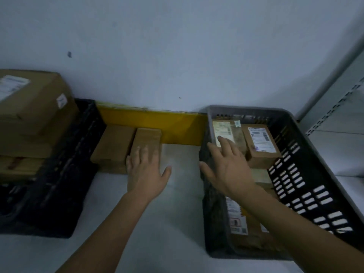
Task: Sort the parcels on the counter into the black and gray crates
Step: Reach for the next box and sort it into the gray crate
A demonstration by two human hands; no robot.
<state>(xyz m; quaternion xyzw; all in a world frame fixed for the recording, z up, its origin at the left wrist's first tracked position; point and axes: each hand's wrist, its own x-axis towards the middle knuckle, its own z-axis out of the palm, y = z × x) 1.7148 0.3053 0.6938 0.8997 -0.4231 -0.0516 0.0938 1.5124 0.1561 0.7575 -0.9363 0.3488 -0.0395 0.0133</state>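
Two plain boxes left on bench

Two brown parcels (pixel 126 148) sit between black crate (pixel 65 174) and gray crate (pixel 315 154). Left hand (pixel 146 172) lies flat, fingers spread, on the nearer one. Right hand (pixel 226 166) is spread over the gray crate's labelled cartons (pixel 262 146), gripping nothing; label print is unreadable.

Head view, downward over counter (pixel 177 194)

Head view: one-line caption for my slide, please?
Left hand reaches a brown box on the counter; right hand hovers over the gray crate.
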